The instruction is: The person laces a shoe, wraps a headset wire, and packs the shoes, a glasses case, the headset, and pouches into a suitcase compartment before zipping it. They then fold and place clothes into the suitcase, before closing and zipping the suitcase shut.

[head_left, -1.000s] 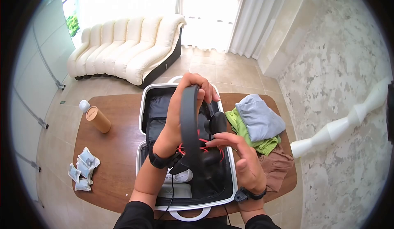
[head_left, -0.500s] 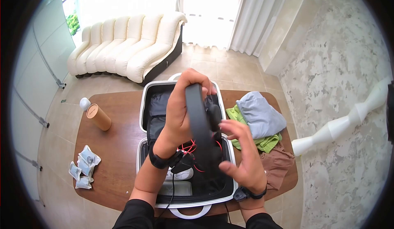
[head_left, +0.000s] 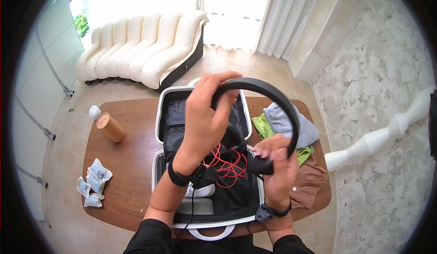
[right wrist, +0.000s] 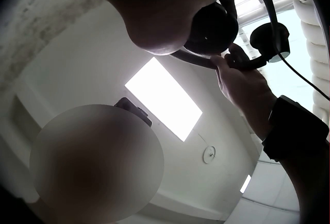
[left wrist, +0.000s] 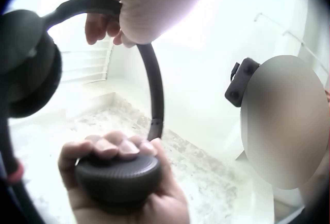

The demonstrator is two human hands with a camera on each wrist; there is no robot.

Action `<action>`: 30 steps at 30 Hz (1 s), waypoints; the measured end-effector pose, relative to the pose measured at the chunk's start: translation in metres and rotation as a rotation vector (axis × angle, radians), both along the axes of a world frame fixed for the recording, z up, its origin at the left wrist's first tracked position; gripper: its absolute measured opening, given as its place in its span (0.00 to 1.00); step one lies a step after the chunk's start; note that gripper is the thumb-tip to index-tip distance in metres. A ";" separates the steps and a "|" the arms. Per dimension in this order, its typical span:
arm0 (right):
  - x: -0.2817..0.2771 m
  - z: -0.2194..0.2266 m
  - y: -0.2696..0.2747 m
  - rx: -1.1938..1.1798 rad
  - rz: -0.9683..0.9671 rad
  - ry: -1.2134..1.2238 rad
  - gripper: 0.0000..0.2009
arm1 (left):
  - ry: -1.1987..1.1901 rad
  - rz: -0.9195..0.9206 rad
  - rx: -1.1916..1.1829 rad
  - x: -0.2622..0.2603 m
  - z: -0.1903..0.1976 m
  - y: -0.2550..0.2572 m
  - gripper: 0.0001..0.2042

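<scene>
Black over-ear headphones point(head_left: 291, 117) are held up over an open suitcase point(head_left: 261, 208) with white rims and a black lining. My left hand point(head_left: 204, 122) grips the headband near its top left. The fingers of my right hand point(head_left: 280, 179) are curled round one ear cup point(left wrist: 119, 180), palm beneath it in the left wrist view. The other ear cup point(left wrist: 26, 64) hangs free, partly behind my left hand in the head view. Under the headphones, a red cable point(head_left: 232, 174) lies tangled in the suitcase, near a white shoe point(head_left: 205, 190) and a grey case point(head_left: 198, 207).
Folded grey point(head_left: 284, 117), green point(head_left: 304, 156) and brown clothes point(head_left: 306, 186) lie right of the suitcase on the wooden table point(head_left: 132, 176). On the left are a tan cylinder point(head_left: 110, 127), a white-capped item point(head_left: 94, 112) and several pale packets point(head_left: 96, 176). A cream sofa point(head_left: 141, 49) stands beyond.
The headphones have turned from edge-on to show their full arch, spread to the right. My right hand, earlier with loose fingers beside them, has closed round an ear cup.
</scene>
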State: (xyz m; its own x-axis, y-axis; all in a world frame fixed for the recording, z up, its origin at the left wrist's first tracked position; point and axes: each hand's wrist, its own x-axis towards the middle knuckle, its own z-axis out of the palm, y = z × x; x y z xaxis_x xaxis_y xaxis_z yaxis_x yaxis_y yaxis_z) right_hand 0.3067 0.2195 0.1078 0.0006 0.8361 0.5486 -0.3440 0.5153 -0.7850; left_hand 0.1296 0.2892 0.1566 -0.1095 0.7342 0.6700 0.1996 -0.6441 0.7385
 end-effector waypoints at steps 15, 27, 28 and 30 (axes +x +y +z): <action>0.026 0.021 0.010 0.147 -0.407 0.426 0.16 | 0.632 -0.875 -0.301 0.014 -0.012 -0.004 0.28; 0.018 0.012 0.011 0.167 -0.148 0.467 0.17 | 0.062 -0.792 -0.523 0.033 -0.032 0.002 0.24; 0.016 0.013 0.011 0.168 -0.147 0.468 0.17 | 0.035 -0.735 -0.542 0.033 -0.033 0.004 0.24; 0.013 0.017 0.009 0.205 -0.104 0.405 0.15 | -0.087 -0.667 -0.566 0.032 -0.021 0.002 0.25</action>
State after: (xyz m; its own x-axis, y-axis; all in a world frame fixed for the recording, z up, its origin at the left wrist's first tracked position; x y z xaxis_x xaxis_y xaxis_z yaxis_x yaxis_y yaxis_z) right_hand 0.3193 0.2284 0.1252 0.3268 0.6949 0.6406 -0.5406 0.6934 -0.4764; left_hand 0.1615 0.2912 0.1351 0.4277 0.8827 0.1948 -0.1592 -0.1386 0.9775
